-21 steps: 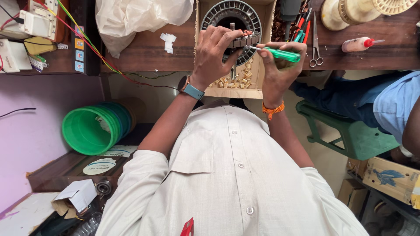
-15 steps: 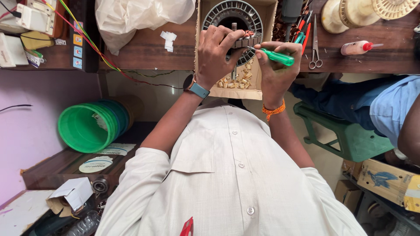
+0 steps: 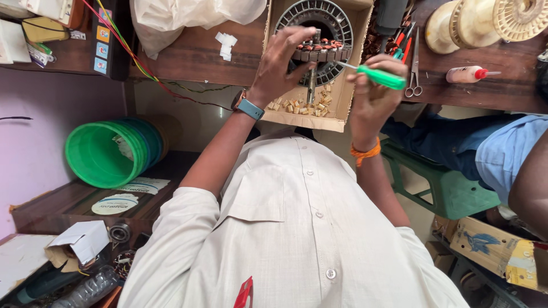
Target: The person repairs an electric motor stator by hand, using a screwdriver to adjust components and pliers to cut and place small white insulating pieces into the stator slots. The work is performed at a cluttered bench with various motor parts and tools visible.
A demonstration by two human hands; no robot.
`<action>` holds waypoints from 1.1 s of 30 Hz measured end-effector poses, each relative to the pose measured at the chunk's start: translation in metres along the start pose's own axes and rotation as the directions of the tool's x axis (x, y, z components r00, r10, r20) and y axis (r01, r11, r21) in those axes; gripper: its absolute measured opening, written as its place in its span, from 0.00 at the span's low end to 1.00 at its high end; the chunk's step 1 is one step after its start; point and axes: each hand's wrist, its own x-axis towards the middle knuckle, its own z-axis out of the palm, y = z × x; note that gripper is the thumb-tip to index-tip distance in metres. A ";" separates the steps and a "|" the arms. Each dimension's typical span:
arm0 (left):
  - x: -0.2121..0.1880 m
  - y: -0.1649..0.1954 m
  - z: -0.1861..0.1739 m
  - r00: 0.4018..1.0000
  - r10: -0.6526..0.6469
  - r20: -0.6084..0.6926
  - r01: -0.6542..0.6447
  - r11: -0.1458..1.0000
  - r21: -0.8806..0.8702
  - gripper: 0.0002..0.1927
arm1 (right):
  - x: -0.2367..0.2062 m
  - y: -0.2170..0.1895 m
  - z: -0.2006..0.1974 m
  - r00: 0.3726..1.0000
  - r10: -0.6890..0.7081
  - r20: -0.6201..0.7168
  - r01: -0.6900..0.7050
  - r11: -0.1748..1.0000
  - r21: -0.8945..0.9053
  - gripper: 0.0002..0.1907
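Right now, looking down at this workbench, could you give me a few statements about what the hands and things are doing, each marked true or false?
1. The right hand holds a green-handled screwdriver. True.
2. The left hand lies flat on the table. False: it grips the round motor stator.
3. The stator sits over a cardboard box. True.
4. The scissors are in the left hand. False: they lie on the wooden bench.

One ring-shaped motor stator [image 3: 319, 34] sits in one cardboard box [image 3: 342, 114]. One green-handled screwdriver [image 3: 379, 77], one pair of scissors [image 3: 414, 63], one glue bottle [image 3: 471, 74], two pale spools [image 3: 456, 25] and one green bucket [image 3: 105, 154] show.
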 end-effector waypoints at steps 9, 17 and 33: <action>0.011 0.010 -0.008 0.980 0.062 0.190 -0.147 0.867 0.476 0.22 | 0.004 -0.005 -0.009 0.999 -0.028 -0.046 0.033 0.994 0.106 0.24; 0.025 0.009 -0.028 0.961 0.032 0.276 -0.098 0.968 0.229 0.30 | 0.003 0.013 -0.008 0.993 -0.041 0.114 0.028 0.993 0.112 0.20; 0.035 0.010 -0.032 0.964 0.070 0.258 -0.118 0.977 0.176 0.32 | 0.017 0.038 -0.003 0.992 -0.119 0.031 0.114 0.983 0.146 0.19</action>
